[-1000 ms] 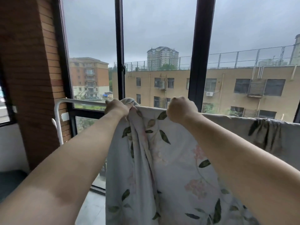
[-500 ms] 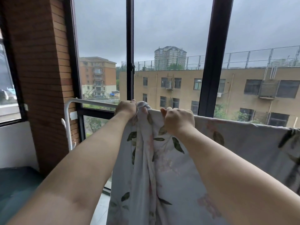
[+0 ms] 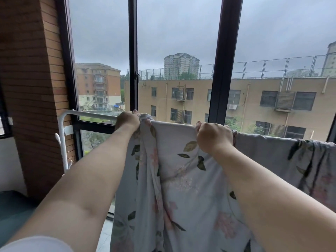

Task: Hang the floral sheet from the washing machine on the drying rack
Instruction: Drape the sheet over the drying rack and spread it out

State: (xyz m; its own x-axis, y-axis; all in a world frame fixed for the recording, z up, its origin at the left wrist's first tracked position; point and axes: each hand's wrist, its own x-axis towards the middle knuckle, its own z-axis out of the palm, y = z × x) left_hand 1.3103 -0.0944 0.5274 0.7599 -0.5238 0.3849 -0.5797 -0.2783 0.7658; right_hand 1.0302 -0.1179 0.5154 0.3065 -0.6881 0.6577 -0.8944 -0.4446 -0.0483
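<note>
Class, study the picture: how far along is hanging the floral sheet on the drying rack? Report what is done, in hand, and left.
Done: the floral sheet hangs over the top rail of the drying rack. In hand: the left hand grips its bunched end, the right hand its top edge. Left: probably spreading the bunch along the bare rail, then letting go.

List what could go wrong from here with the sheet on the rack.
1. The floral sheet is bunched into folds where the left hand grips it; left that way, it may dry unevenly.
2. A long drop hangs on the near side of the drying rack bar, and the far side is hidden. If the right hand lets go, the sheet might slide off toward the person.
</note>
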